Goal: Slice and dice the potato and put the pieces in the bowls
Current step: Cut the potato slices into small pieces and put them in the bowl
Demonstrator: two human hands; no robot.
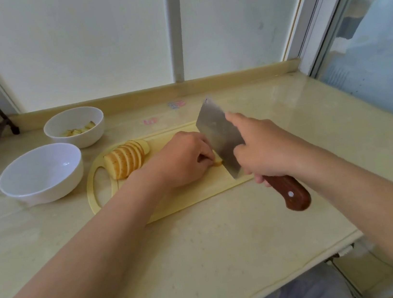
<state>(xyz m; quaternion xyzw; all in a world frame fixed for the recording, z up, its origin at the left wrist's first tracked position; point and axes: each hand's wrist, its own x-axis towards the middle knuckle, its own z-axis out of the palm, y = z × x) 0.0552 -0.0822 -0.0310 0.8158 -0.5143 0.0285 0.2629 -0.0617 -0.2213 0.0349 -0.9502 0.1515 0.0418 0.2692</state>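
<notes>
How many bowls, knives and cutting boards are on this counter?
Bowls: 2, far and near
Knife: 1
Board: 1
Total: 4

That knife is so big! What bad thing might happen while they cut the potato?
The cleaver sits right beside the left hand, whose curled fingers hold a small potato piece; a slip might nick a fingertip. That piece is small, so it may skid under the blade. The cutting board lies on a glossy counter and might slide if pushed hard.
</notes>
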